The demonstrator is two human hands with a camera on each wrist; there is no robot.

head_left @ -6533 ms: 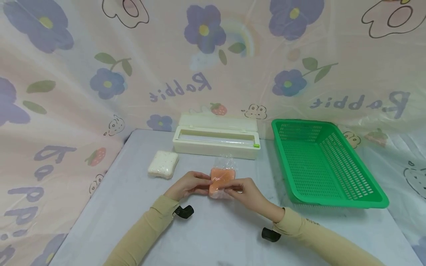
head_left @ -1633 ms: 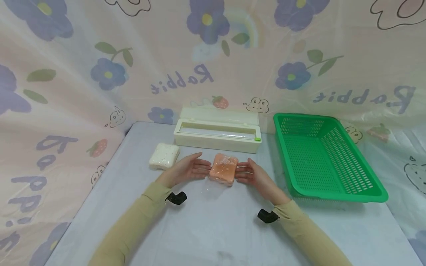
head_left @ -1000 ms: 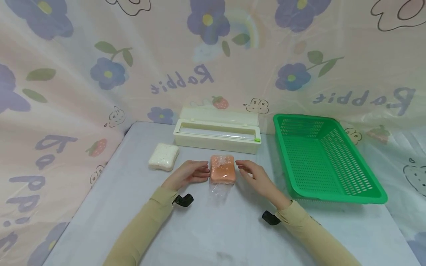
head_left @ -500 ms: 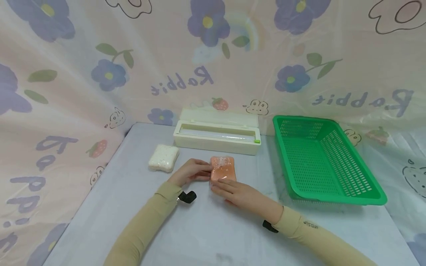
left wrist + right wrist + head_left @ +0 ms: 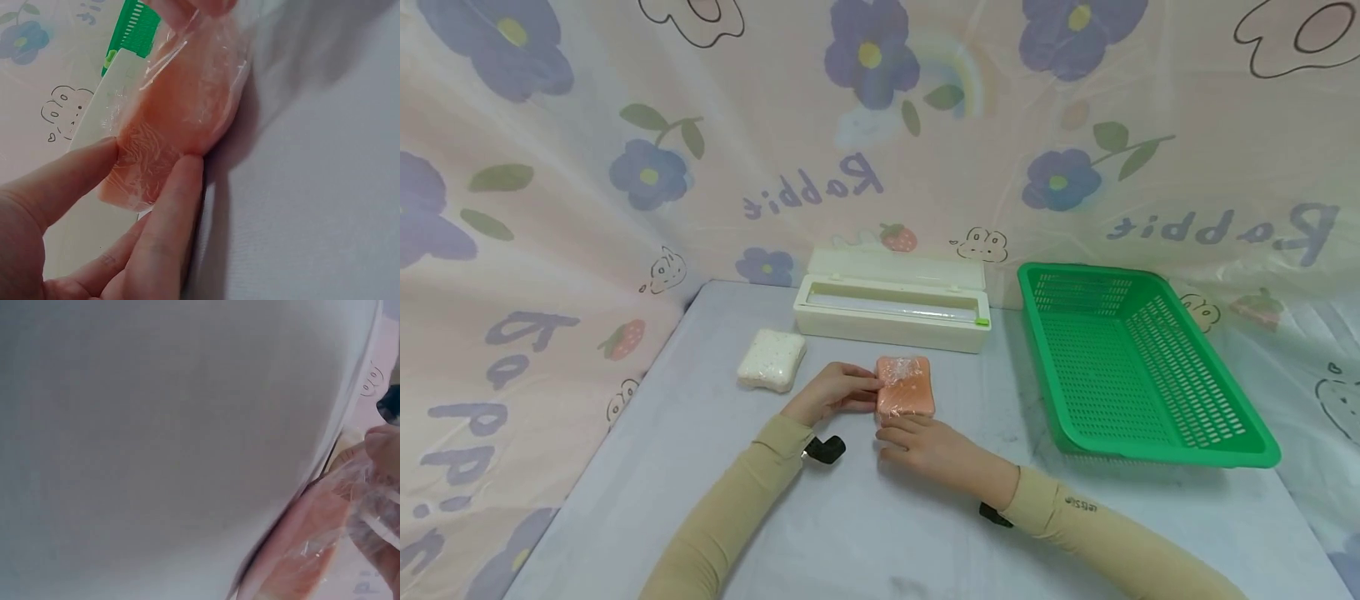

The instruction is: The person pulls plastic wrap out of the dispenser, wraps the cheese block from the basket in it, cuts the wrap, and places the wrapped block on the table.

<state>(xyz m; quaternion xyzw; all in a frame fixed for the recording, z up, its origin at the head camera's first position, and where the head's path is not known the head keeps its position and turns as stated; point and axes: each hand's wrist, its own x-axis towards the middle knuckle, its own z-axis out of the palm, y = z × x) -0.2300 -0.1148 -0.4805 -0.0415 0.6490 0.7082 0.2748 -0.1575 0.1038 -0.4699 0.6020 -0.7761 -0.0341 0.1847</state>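
An orange, bread-slice-shaped block [image 5: 906, 387], wrapped in clear cling film, lies mid-table with wrinkled film on its far part. My left hand [image 5: 837, 392] pinches its left edge. In the left wrist view, a finger [image 5: 94, 165] and the thumb [image 5: 172, 212] press on that block [image 5: 187, 94]. At the block's near edge is my right hand [image 5: 936, 450], seen from its back. The right wrist view shows its fingers [image 5: 384, 447] pinching loose cling film [image 5: 369, 494] beside the block [image 5: 306, 544]. The head view hides the film under the right hand.
A white block [image 5: 772, 360], also film-wrapped, lies to the left. Behind stands an open cream cling film dispenser [image 5: 891, 329] with a green slider [image 5: 982, 322]. A green plastic basket [image 5: 1157, 454] stands at the right. A printed curtain [image 5: 737, 125] hangs behind the table.
Earlier both hands flanked the turned block, with loose film trailing at its near side. The right hand has since come round to the near edge and taken the film; the left now grips the left edge.
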